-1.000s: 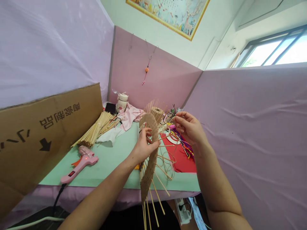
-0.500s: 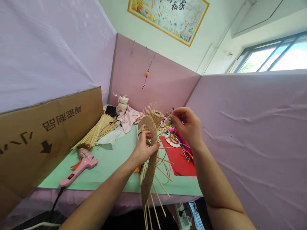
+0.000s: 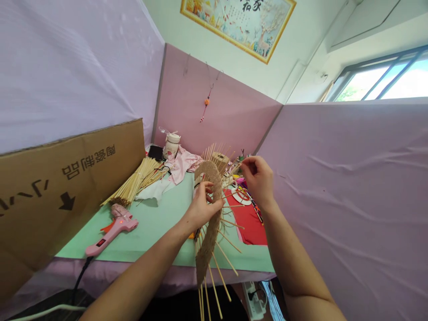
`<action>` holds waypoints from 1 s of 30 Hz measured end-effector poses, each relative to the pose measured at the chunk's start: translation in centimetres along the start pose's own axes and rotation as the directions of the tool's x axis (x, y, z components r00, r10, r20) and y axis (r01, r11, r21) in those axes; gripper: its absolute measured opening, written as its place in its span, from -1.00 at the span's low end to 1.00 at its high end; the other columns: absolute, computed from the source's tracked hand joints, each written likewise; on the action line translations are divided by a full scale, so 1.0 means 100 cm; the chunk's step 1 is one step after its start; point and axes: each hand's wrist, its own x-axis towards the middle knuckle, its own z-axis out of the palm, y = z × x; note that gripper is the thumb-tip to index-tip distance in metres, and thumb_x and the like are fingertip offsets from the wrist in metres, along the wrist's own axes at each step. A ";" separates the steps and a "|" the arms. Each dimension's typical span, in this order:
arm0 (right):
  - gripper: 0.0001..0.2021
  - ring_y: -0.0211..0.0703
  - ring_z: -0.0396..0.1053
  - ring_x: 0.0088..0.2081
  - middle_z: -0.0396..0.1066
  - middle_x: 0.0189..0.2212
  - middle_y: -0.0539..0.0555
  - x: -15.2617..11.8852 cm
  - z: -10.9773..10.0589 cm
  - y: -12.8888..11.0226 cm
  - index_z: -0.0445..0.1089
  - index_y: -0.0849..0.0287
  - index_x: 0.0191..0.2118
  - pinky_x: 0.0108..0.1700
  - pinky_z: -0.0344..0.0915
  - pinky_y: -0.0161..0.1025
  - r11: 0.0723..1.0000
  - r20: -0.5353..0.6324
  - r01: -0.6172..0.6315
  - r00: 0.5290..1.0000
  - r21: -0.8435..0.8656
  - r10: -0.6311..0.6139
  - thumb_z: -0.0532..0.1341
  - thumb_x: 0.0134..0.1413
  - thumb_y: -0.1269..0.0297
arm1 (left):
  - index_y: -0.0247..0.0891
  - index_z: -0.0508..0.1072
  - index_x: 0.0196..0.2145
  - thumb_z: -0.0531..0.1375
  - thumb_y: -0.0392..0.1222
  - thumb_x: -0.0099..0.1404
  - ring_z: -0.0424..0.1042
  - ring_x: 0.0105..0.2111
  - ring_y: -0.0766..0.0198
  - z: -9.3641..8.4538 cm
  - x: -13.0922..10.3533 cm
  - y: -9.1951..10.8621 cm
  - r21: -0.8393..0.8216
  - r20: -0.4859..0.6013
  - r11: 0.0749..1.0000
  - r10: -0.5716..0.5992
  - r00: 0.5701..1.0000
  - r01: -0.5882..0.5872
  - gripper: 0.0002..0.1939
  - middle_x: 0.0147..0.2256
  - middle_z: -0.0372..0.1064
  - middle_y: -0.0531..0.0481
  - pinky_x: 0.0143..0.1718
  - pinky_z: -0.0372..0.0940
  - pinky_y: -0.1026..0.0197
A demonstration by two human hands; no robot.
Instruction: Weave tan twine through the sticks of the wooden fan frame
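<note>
My left hand (image 3: 204, 205) grips a curved brown band (image 3: 211, 238), thumb on the near face and fingers around its inner side. The band is held on edge, and many thin wooden sticks (image 3: 219, 267) fan outward from it. My right hand (image 3: 259, 178) is raised to the right of the band, thumb and forefinger pinched together. One stick's tip reaches those fingertips; whether they hold it or some finer thing is too small to tell.
A pink glue gun (image 3: 113, 229) with a lit red light lies at left, its cord over the table edge. Behind it are a stick bundle (image 3: 133, 180), a cardboard box (image 3: 73, 160) and a white jar (image 3: 172, 145). Red sheets (image 3: 249, 223) lie at right, near a twine spool (image 3: 220, 160).
My right hand has shifted slightly down, its pinch now at a stick's tip. My left hand keeps its grip on the band. The whole view has shifted a little.
</note>
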 end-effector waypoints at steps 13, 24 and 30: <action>-0.79 -0.20 0.24 -0.45 0.35 -0.52 0.00 -0.045 0.085 0.039 0.35 0.15 -0.45 -0.32 0.19 -0.23 0.874 0.196 -0.387 0.919 0.293 0.341 0.13 0.01 0.12 | -0.24 0.24 0.04 0.27 0.09 0.14 0.33 -0.18 0.19 -0.003 -0.002 -0.005 -0.009 0.047 0.998 0.056 0.997 -0.055 -0.40 -0.18 0.28 -0.06 -0.13 0.28 0.13; -0.76 -0.27 0.20 -0.51 0.30 -0.58 -0.06 -0.049 0.084 0.041 0.32 0.16 -0.50 -0.42 0.18 -0.30 0.717 0.301 -0.534 0.845 0.448 0.441 0.23 -0.11 0.08 | -0.26 0.36 -0.13 0.20 0.04 0.22 0.43 -0.25 0.15 -0.008 0.010 0.005 0.121 0.061 0.989 0.082 0.995 -0.089 -0.63 -0.30 0.44 -0.06 -0.17 0.28 0.12; -0.76 -0.27 0.19 -0.54 0.30 -0.61 -0.07 -0.047 0.086 0.038 0.32 0.14 -0.50 -0.44 0.20 -0.28 0.588 0.364 -0.600 0.799 0.542 0.479 0.30 -0.26 0.09 | -0.03 0.16 0.26 0.20 0.01 0.25 0.42 -0.40 0.20 -0.016 0.011 0.014 0.273 0.186 0.929 0.205 0.961 -0.251 -0.35 -0.43 0.40 0.09 -0.28 0.25 0.17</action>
